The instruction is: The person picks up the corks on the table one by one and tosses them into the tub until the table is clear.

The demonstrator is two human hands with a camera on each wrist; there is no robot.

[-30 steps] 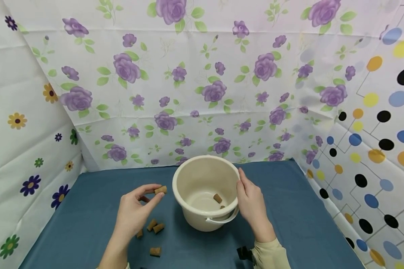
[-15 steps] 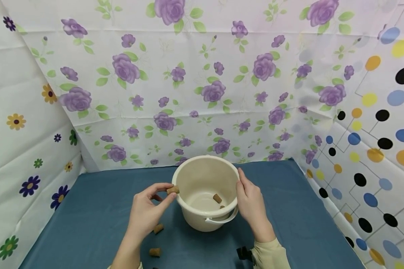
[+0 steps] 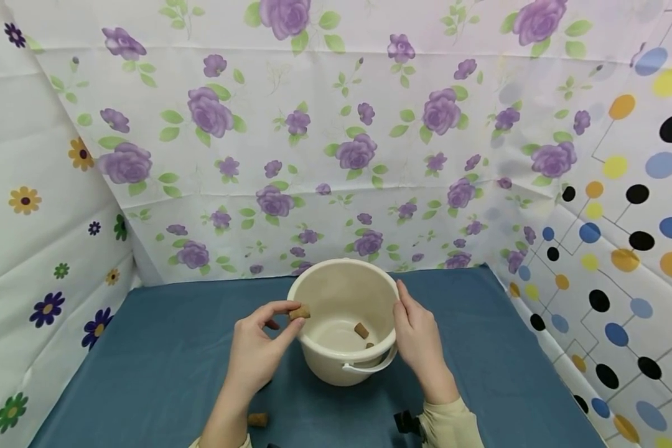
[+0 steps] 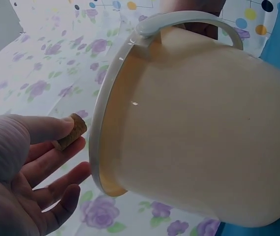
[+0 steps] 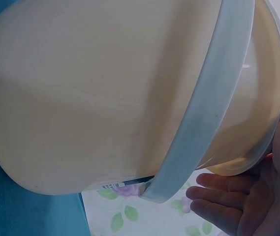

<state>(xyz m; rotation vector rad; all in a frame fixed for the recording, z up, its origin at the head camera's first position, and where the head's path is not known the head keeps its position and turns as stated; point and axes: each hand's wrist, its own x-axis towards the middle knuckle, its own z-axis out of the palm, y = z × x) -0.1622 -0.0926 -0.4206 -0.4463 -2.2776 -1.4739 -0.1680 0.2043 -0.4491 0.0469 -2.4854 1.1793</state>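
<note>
My left hand (image 3: 254,354) pinches a cork (image 3: 299,312) between thumb and fingertips, at the left rim of a cream plastic bucket (image 3: 327,367). In the left wrist view the cork (image 4: 72,132) sticks out beside the bucket's rim, its other fingers spread below. At the bucket's right side my right hand (image 3: 420,336) holds the rim, the thumb lying at its edge. The right wrist view shows several fingers (image 5: 221,201) of that hand stretched out past the bucket wall (image 5: 80,98). Inside the bucket lie a cork (image 3: 361,330) and another small cork piece (image 3: 369,346), partly hidden by the near rim.
Another cork (image 3: 257,420) lies on the blue tablecloth (image 3: 145,373) beside my left forearm. The bucket's handle (image 3: 372,367) hangs down at the front right. Flowered sheets (image 3: 313,155) stand behind, with a dotted sheet (image 3: 621,261) on the right.
My left hand has moved right with the cork, from left of the bucket to its rim. Its forearm now covers corks seen on the cloth before. The right hand and bucket have stayed put.
</note>
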